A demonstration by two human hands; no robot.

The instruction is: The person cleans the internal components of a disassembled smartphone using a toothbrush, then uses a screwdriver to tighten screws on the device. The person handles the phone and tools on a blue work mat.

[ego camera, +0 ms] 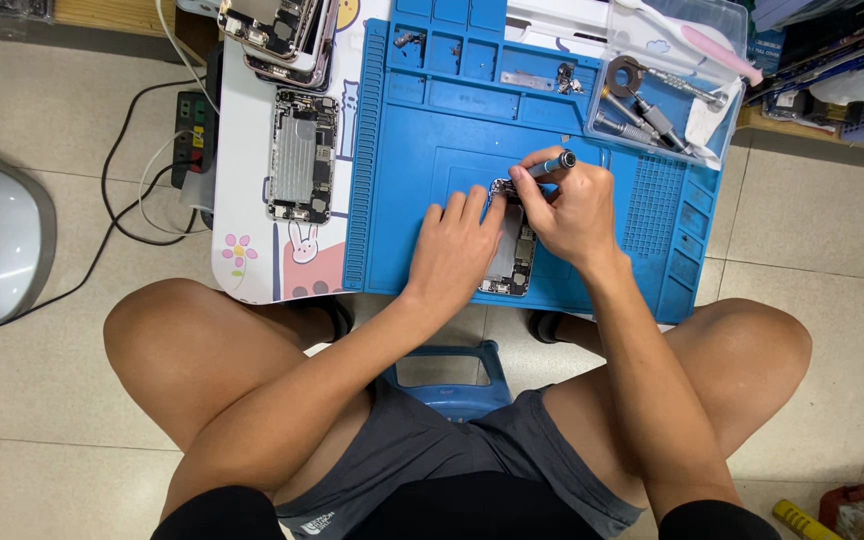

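Note:
An opened phone body (514, 262) lies on a blue work mat (422, 190). My left hand (452, 250) rests flat on its left side and holds it down. My right hand (572, 210) grips a small grey screwdriver (550, 166), with the tip pointing down at the top end of the phone. Both hands cover most of the phone, and only its lower part and a bit of the top show.
Another open phone frame (302, 155) lies on the white table left of the mat, with more stacked frames (282, 35) behind it. A clear plastic box (672, 85) of tools sits at the mat's far right. A power strip (192, 135) with cables lies on the floor at left.

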